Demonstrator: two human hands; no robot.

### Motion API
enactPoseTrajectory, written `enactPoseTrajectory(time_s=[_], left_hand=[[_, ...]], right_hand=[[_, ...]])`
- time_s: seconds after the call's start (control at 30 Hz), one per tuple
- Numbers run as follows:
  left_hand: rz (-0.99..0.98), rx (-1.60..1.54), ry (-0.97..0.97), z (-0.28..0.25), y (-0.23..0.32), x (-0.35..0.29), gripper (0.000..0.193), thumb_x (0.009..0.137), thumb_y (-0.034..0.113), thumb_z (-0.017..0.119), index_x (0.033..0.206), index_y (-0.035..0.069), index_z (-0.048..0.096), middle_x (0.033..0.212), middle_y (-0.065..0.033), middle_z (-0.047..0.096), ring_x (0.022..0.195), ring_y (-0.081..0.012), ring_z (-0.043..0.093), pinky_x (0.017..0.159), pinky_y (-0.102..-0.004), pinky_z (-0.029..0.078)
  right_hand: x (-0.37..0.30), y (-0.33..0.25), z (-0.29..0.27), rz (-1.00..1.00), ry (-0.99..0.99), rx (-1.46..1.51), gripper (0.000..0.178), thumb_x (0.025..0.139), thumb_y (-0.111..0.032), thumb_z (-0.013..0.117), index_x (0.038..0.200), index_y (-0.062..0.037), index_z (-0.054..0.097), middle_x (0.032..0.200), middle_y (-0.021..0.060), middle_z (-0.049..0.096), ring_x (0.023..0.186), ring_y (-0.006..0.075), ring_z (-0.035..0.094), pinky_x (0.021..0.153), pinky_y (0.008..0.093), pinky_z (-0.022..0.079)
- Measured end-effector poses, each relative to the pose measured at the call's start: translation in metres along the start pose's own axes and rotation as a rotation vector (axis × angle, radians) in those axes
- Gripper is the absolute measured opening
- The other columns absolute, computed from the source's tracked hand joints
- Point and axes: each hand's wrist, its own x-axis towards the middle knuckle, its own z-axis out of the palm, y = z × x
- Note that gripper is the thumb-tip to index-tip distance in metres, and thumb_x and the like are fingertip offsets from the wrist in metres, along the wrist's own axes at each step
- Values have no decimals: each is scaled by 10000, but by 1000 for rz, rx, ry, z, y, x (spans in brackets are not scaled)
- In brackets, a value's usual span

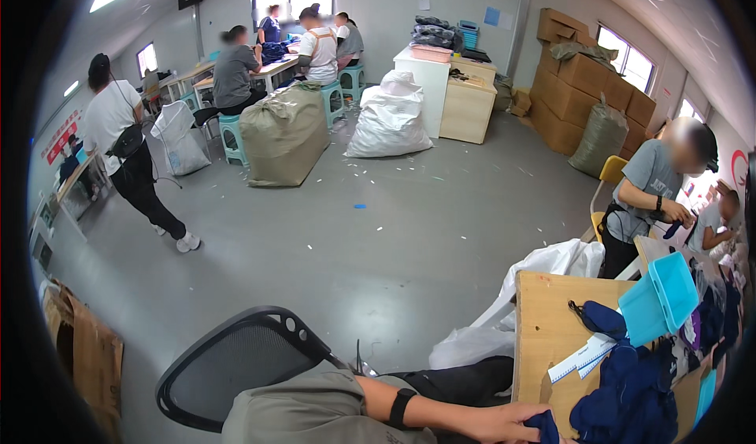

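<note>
My left hand (512,423) is at the bottom edge, its arm reaching across to the wooden table (543,310) on the right. A black band circles the wrist. The fingers are closed on a piece of navy cloth (543,423), partly cut off by the frame's edge. Just right of it lies a heap of navy fabric pieces (626,397). Beyond the heap are white rulers (581,356), a navy pouch with a cord (602,318) and a tilted light-blue plastic basket (660,296). My right hand does not show.
A black mesh chair back (244,361) stands beside my shoulder. White plastic sacking (543,267) hangs by the table. One person (650,184) works at the right; another (122,121) is walking at the left. Stuffed sacks (285,133) and stacked cartons (579,90) stand farther off.
</note>
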Motion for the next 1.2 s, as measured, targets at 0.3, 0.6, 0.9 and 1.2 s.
enactPoseTrajectory(time_s=[0.3,0.6,0.9,1.2], left_hand=[[-33,5,122,-6,31,-7,183,929,103,578,1070,8,646,753,-48,647,562,-124,622,505,-249,514],[305,230,77,-7,12,-4,208,960,123,569,1115,4,640,1023,-102,669,890,-127,634,712,-245,548],[-321,-116,158,-2,9,1,206,899,108,606,1077,5,625,874,-86,673,869,-203,657,776,-317,512],[252,-20,163,3,-7,10,169,881,74,646,1040,19,631,943,-10,621,933,-73,570,841,-228,470]], right_hand=[[-8,27,7,189,-236,167,234,786,-30,730,1011,34,728,974,189,697,905,330,662,911,420,493],[-1,19,-5,242,-319,162,291,771,-46,792,1055,-10,744,980,140,692,919,284,660,866,379,507],[7,41,-28,77,-518,173,350,789,46,747,1126,-47,727,1075,180,647,903,273,667,772,341,534],[0,41,-15,40,-282,240,329,731,111,700,1046,23,739,1016,178,682,894,294,675,797,352,537]])
